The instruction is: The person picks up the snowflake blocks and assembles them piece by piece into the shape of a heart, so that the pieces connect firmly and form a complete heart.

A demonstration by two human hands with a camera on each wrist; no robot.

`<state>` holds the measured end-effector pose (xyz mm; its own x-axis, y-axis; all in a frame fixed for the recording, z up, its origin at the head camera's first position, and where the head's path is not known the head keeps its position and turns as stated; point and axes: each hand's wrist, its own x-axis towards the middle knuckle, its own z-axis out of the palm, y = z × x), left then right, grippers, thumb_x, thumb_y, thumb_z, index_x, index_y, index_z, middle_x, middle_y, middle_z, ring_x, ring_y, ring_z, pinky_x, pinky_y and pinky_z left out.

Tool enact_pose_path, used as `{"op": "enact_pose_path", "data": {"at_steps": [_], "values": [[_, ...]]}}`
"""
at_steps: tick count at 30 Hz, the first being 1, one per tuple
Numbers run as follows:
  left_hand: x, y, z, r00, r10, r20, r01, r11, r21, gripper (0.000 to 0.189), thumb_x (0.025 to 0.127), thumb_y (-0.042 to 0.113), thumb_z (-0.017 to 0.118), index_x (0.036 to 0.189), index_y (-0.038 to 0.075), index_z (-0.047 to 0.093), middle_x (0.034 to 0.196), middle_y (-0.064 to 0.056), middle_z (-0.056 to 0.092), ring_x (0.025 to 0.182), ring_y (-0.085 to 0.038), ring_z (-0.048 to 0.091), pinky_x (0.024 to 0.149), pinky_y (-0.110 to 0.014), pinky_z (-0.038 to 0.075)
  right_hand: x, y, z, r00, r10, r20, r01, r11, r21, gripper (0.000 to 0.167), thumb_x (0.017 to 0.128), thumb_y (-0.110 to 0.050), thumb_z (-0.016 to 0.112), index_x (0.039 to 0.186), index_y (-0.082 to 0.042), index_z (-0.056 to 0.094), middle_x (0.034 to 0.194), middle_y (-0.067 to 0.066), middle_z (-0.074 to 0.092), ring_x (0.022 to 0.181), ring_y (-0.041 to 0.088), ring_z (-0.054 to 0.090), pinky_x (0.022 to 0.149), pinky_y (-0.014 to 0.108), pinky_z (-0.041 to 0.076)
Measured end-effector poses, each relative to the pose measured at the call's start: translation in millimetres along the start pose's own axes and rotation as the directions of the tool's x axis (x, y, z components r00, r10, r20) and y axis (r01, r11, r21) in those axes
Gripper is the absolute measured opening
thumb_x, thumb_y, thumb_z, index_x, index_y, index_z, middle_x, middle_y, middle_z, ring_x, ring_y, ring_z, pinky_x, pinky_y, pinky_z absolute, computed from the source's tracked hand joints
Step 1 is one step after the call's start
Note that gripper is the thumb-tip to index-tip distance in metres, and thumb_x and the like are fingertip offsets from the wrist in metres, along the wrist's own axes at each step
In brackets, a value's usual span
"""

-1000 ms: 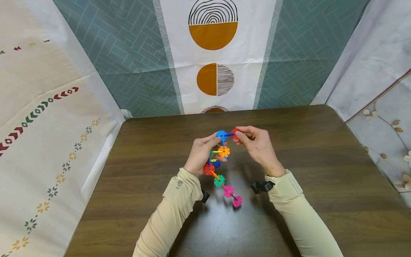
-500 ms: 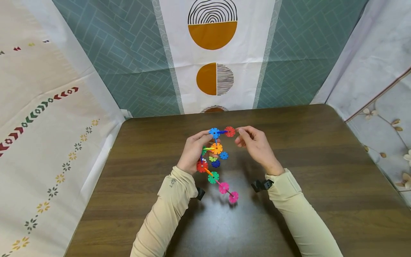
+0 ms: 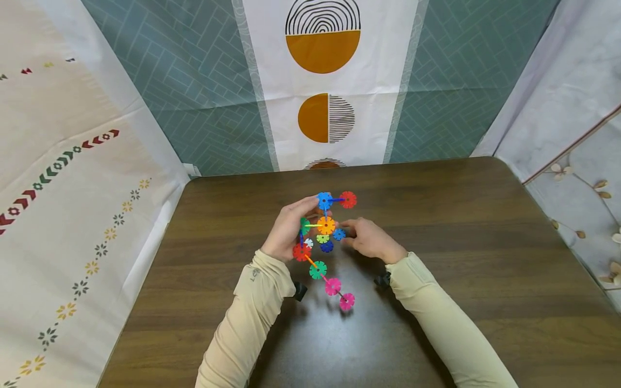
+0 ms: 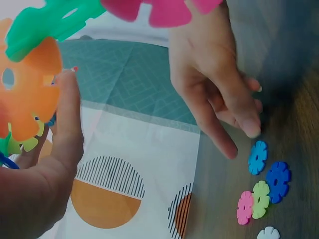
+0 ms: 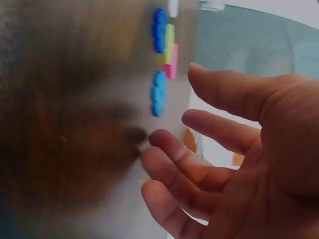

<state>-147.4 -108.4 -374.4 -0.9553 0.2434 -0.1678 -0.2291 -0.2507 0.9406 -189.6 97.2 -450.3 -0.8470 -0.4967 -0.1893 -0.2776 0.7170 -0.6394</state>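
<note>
My left hand (image 3: 286, 231) holds a chain of interlocking plastic snowflake discs near its upper part, around a blue disc (image 3: 324, 201) and an orange disc (image 3: 326, 225). A red disc (image 3: 347, 200) sticks out at the top right, and pink discs (image 3: 332, 286) hang at the lower end. My right hand (image 3: 371, 240) is low over the table, fingers spread and bent a little, nothing between them. Just beyond its fingertips lies a loose light blue disc (image 4: 257, 158). Next to that are a dark blue disc (image 4: 278, 182), a yellow-green one (image 4: 260, 199) and a pink one (image 4: 244, 207).
A loose white disc (image 4: 269, 233) lies beside the other loose ones on the brown wooden table (image 3: 461, 226). Patterned cloths hang behind the table (image 3: 194, 118) and at both sides. Small black cameras (image 3: 300, 291) sit at the wrists.
My right hand has let go of the chain's red end disc and come down toward the loose light blue disc. My left hand has shifted slightly left with the chain.
</note>
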Motion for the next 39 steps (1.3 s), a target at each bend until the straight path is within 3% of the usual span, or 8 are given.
{"op": "enact_pose_path", "data": {"at_steps": [5, 16, 23, 27, 29, 32, 39], "values": [[-1.7, 1.2, -1.2, 1.0, 0.0, 0.025, 0.001, 0.999, -0.035, 0.039, 0.096, 0.035, 0.06, 0.123, 0.007, 0.064, 0.103, -0.013, 0.068, 0.09, -0.02, 0.064, 0.067, -0.025, 0.052, 7.5, -2.2, 7.1, 0.999, 0.007, -0.048, -0.012, 0.993, -0.116, 0.046, 0.091, -0.023, 0.07, 0.133, -0.006, 0.059, 0.077, 0.004, 0.053, 0.074, 0.02, 0.045, 0.057, 0.031, 0.038], [-1.5, 1.1, -2.1, 1.0, 0.007, 0.025, -0.006, 0.999, -0.031, 0.037, 0.096, 0.032, 0.06, 0.124, 0.008, 0.064, 0.104, -0.014, 0.068, 0.09, -0.018, 0.064, 0.068, -0.025, 0.052, 12.9, -0.8, 13.8, 0.993, -0.024, -0.115, -0.01, 0.958, -0.286, 0.038, 0.088, -0.029, 0.073, 0.123, -0.015, 0.069, 0.081, 0.003, 0.054, 0.071, 0.017, 0.049, 0.054, 0.032, 0.045], [-1.9, 1.0, -3.6, 1.0, 0.007, 0.024, -0.006, 0.999, -0.046, 0.035, 0.098, 0.029, 0.057, 0.125, 0.007, 0.062, 0.111, -0.023, 0.064, 0.09, -0.02, 0.067, 0.073, -0.028, 0.055, 14.4, 0.6, 13.4, 0.992, -0.007, -0.123, -0.021, 0.973, -0.229, 0.023, 0.086, -0.025, 0.075, 0.106, -0.013, 0.072, 0.09, 0.003, 0.061, 0.08, 0.017, 0.056, 0.067, 0.037, 0.053], [-1.5, -0.4, -4.9, 1.0, 0.006, 0.021, -0.005, 0.998, -0.064, 0.035, 0.098, 0.028, 0.057, 0.125, 0.006, 0.062, 0.108, -0.021, 0.065, 0.09, -0.022, 0.069, 0.074, -0.029, 0.056, 11.6, 4.7, 9.6, 0.986, 0.008, -0.168, -0.018, 0.998, -0.06, 0.02, 0.087, -0.02, 0.074, 0.102, -0.009, 0.066, 0.086, 0.003, 0.062, 0.073, 0.017, 0.057, 0.065, 0.035, 0.052], [-1.2, -1.1, -5.9, 1.0, 0.008, 0.019, -0.007, 0.998, -0.068, 0.035, 0.098, 0.028, 0.057, 0.125, 0.006, 0.063, 0.107, -0.02, 0.065, 0.09, -0.022, 0.068, 0.075, -0.031, 0.056, 8.6, 6.8, 5.5, 0.972, -0.003, -0.233, 0.018, 0.998, 0.061, 0.017, 0.089, -0.017, 0.072, 0.101, -0.007, 0.064, 0.083, 0.002, 0.062, 0.07, 0.017, 0.056, 0.063, 0.033, 0.051], [-0.6, -1.0, -7.0, 1.0, 0.014, 0.023, -0.012, 0.996, -0.088, 0.036, 0.098, 0.028, 0.057, 0.125, 0.004, 0.062, 0.106, -0.021, 0.065, 0.091, -0.026, 0.069, 0.079, -0.034, 0.056, 0.8, 5.8, -4.4, 0.933, -0.038, -0.358, 0.122, 0.969, 0.215, 0.014, 0.092, -0.017, 0.068, 0.1, -0.007, 0.063, 0.085, 0.003, 0.063, 0.071, 0.02, 0.055, 0.063, 0.032, 0.05], [0.8, 0.2, -10.6, 1.0, 0.005, -0.023, -0.007, 0.998, -0.069, 0.035, 0.098, 0.031, 0.057, 0.123, 0.008, 0.063, 0.1, -0.009, 0.069, 0.092, -0.021, 0.065, 0.074, -0.029, 0.054, -20.7, -6.0, -27.2, 0.819, -0.094, -0.565, 0.337, 0.877, 0.342, 0.017, 0.096, -0.02, 0.061, 0.105, -0.007, 0.055, 0.095, 0.012, 0.065, 0.079, 0.021, 0.058, 0.067, 0.027, 0.047]]}}
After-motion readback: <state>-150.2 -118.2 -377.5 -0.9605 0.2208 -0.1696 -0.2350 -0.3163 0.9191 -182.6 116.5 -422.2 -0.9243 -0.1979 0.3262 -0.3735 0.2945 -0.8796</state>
